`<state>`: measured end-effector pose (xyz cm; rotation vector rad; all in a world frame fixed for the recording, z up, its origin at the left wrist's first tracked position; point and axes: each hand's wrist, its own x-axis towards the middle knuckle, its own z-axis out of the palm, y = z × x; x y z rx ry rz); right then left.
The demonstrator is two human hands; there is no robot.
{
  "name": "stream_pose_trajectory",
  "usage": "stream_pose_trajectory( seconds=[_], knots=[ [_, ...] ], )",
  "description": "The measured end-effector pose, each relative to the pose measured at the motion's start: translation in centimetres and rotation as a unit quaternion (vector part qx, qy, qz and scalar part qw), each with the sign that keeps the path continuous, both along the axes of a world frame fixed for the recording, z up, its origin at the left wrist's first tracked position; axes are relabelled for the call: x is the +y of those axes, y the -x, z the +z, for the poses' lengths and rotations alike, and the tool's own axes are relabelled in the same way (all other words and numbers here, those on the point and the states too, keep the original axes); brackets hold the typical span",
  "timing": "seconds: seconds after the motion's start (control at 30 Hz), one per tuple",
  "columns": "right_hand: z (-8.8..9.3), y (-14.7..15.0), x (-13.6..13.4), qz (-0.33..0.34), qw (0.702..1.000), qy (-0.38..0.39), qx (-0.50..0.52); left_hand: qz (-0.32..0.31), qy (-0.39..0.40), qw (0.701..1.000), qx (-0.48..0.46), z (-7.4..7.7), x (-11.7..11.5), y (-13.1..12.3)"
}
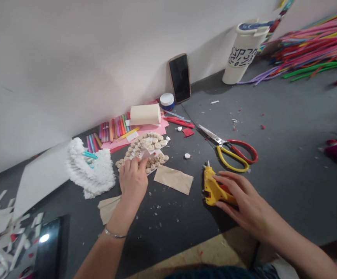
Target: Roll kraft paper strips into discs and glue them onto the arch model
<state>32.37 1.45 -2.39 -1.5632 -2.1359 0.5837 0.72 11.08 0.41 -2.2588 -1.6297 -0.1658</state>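
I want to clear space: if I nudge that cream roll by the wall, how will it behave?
The cream roll lies on its side, so it would probably roll. It looks like wound paper, likely light. The pink sheets under it might slide too.

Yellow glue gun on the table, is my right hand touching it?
Touching. The head view shows the right hand wrapped over the rear of the glue gun, fingers above and thumb below its yellow body, with no gap.
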Motion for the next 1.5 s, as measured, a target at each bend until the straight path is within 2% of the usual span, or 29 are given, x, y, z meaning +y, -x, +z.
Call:
stream_pose_trajectory(
  seconds=[0.33, 0.57, 0.67, 0.8, 0.9, 0.97, 1.13, 1.23, 1.3, 1.4, 1.5],
  knots=[
    [-0.2, 0.1, -0.2, 0.003, 1.0, -0.008, 0.003, -0.009, 0.008, 0.999, 0.03, -0.3, -0.1, 0.2],
    [0.2, 0.2, -0.1, 0.003, 0.999, -0.043, 0.003, 0.002, -0.042, 0.998, -0.051, 0.6, -1.0, 0.2],
    [1.0, 0.0, 0.0, 0.002, 0.997, -0.077, 0.013, -0.006, -0.055, 0.991, -0.124, 1.6, -2.8, -0.3],
    [2.9, 0.4, 0.4, 0.016, 0.992, -0.123, 0.03, -0.081, -0.01, 0.971, -0.225, 1.9, -6.8, -2.2],
    [4.0, 1.7, 0.3, 0.051, 0.989, -0.134, 0.047, -0.118, 0.037, 0.955, -0.27, 1.0, -9.9, -3.8],
    [4.4, 2.8, -0.2, 0.073, 0.988, -0.122, 0.058, -0.121, 0.046, 0.953, -0.273, 0.1, -11.7, -4.7],
    [4.7, 5.9, -1.4, 0.127, 0.988, -0.079, 0.037, -0.112, 0.068, 0.957, -0.26, -1.2, -14.3, -5.0],
    [4.7, 7.3, 0.1, 0.143, 0.982, -0.124, -0.02, -0.128, 0.053, 0.957, -0.255, -1.0, -14.7, -4.3],
    [4.5, 8.0, 2.0, 0.098, 0.983, -0.136, -0.076, -0.131, 0.05, 0.954, -0.266, -0.7, -14.9, -3.7],
    [4.0, 9.0, 5.0, 0.044, 0.978, -0.074, -0.192, -0.073, 0.067, 0.944, -0.316, -0.2, -15.3, -2.8],
    [3.0, 10.0, 6.8, 0.024, 0.973, -0.05, -0.222, -0.036, 0.088, 0.933, -0.347, 0.0, -16.3, -2.1]
  ],
)
